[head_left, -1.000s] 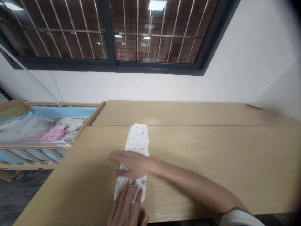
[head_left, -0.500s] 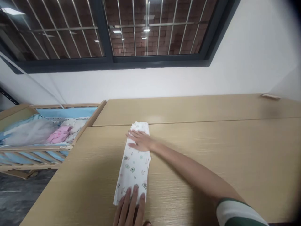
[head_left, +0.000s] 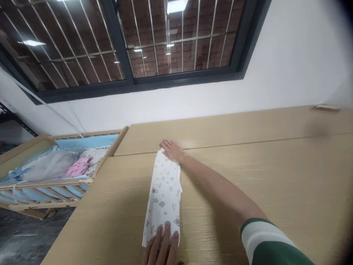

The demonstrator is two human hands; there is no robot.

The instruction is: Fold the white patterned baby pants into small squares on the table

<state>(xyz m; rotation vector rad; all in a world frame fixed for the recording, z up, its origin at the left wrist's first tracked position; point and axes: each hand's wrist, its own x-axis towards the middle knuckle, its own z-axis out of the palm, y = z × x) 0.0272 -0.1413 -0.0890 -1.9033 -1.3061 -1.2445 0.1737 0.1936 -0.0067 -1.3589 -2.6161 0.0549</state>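
Observation:
A long, narrow folded white cloth (head_left: pixel 164 193) with small printed figures lies lengthwise on the light wooden table (head_left: pixel 261 176). My left hand (head_left: pixel 162 247) lies flat with fingers stretched out on the cloth's near end, at the table's front edge. My right hand (head_left: pixel 171 150) reaches far forward and rests open on the cloth's far end, fingers extended. My right arm runs diagonally across the table, its sleeve green and white.
A wooden baby crib (head_left: pixel 52 173) with blue lining, pink and white cloths stands left of the table. A white wall and a barred dark-framed window (head_left: pixel 132 44) lie behind. A small flat object (head_left: pixel 325 107) sits at the table's far right.
My right hand has slid along the cloth from near my left hand up to its far end. My left hand has stayed on the near end.

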